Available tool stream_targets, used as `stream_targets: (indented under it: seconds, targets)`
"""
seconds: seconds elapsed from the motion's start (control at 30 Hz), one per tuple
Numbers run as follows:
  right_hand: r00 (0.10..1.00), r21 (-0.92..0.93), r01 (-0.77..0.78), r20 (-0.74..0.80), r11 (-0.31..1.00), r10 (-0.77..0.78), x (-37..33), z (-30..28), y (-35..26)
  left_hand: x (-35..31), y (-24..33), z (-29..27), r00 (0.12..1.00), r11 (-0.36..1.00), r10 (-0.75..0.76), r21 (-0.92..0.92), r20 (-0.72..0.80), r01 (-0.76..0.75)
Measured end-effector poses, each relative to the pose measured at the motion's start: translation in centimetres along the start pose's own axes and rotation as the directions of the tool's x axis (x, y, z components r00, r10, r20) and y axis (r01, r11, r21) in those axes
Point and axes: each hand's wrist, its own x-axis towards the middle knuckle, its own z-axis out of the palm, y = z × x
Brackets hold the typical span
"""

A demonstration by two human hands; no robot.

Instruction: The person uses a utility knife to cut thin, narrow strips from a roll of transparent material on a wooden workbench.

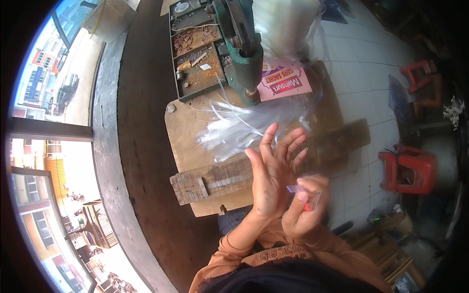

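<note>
My left hand [269, 183] is raised above the wooden bench with the palm up, its fingers spread and nothing in them. Close beside it, my right hand [309, 207] pinches a small thin item [293, 188] with a purple end; a bit of red shows between the fingers. Motion blurs this hand, so the item's kind is unclear. Beyond my left fingertips, a loose heap of clear plastic strips [234, 129] lies on a worn wooden board [183, 139]. A rough wooden beam [220, 181] crosses the board under my hands.
A green metal press [246, 68] stands at the board's far side, next to a partitioned tray [195, 93] of small parts. Behind it are pink printed cardboard [288, 87] and a bulky clear plastic bundle [286, 29]. Red stools [410, 171] stand on the tiled floor at right; a window ledge [110, 146] runs along the left.
</note>
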Motion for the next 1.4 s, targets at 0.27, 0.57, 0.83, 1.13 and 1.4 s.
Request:
stream_targets:
  seconds: [0.27, 0.57, 0.83, 1.13, 1.4]
  targets:
    - [0.997, -0.041, 0.073, 0.019, 0.996, -0.072, 2.0, 0.0, -0.5, -0.2, -0.7, -0.5, 0.999, 0.998, 0.043, 0.050, -0.031, -0.042]
    - [0.905, 0.378, -0.424, 0.133, 0.823, 0.404, 1.0, -0.6, 0.0, 0.3, 0.4, -3.0, 0.964, 0.963, 0.215, -0.128, -0.160, -0.236]
    - [0.751, 0.641, -0.635, 0.383, 0.431, 0.537, 2.1, -1.0, 0.7, 0.3, 1.3, -3.8, 1.000, 0.791, 0.006, -0.612, -0.006, -0.008]
    - [0.741, 0.626, -0.653, 0.414, 0.426, 0.528, 2.0, -1.1, 1.2, -0.5, 1.6, -4.6, 0.989, 0.928, 0.142, -0.343, -0.034, -0.145]
    - [0.912, 0.207, -0.385, 0.236, 0.899, 0.336, 1.4, -1.2, 0.9, -2.0, 2.7, -4.1, 0.921, 0.756, 0.355, 0.530, 0.161, -0.384]
